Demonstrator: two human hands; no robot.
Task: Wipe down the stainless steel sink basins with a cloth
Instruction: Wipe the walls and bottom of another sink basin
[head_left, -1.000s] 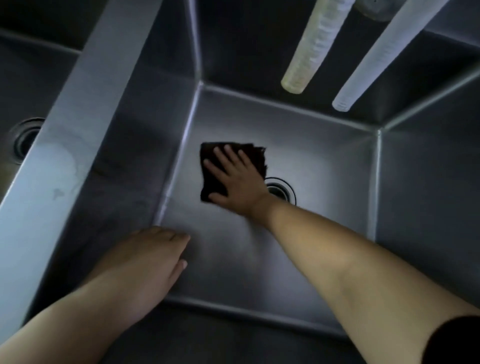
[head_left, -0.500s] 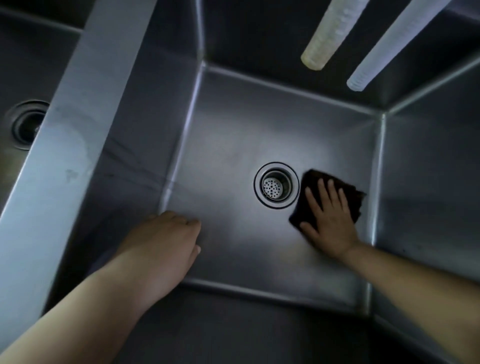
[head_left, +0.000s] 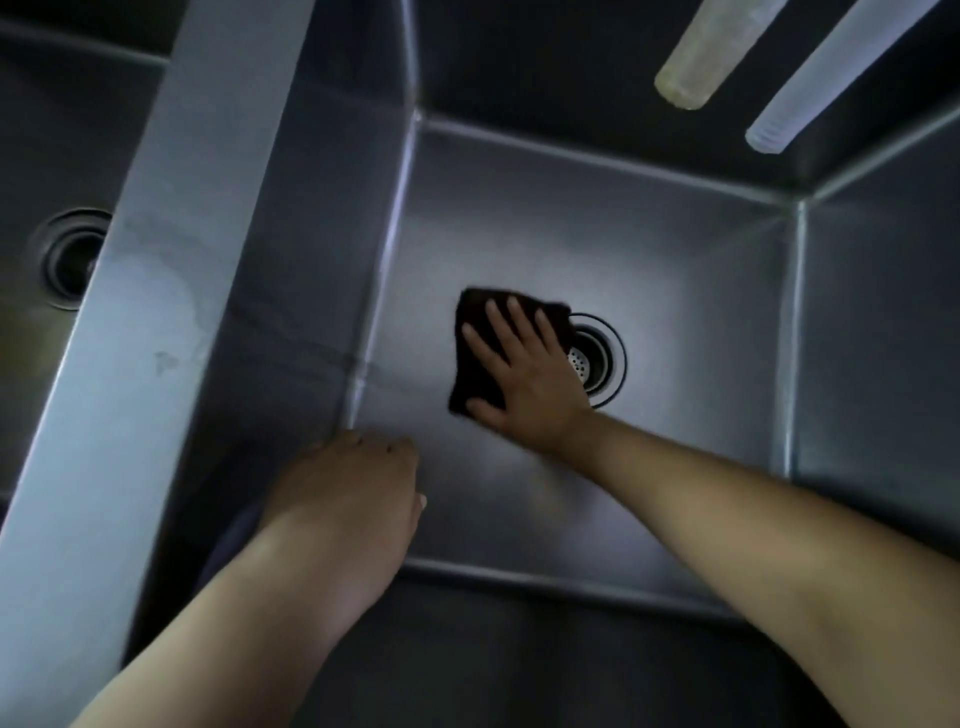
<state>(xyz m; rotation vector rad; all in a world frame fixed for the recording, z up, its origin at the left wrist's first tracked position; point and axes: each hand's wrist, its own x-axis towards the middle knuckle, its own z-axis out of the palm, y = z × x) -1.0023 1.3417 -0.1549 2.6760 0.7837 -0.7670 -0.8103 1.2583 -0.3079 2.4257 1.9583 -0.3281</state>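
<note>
Right hand (head_left: 524, 374) flat, fingers spread, pressing cloth (head_left: 475, 358) beside drain (head_left: 597, 361) — I'd overlap strokes into corners. Left hand (head_left: 348, 499) loosely curled, holding nothing.

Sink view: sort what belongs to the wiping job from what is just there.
In the job:
- dark cloth
- right hand pressing the cloth flat
- right basin, floor being wiped
- left basin

Just there:
- left hand, holds nothing
- drain strainer
- two hoses overhead
- divider
</note>
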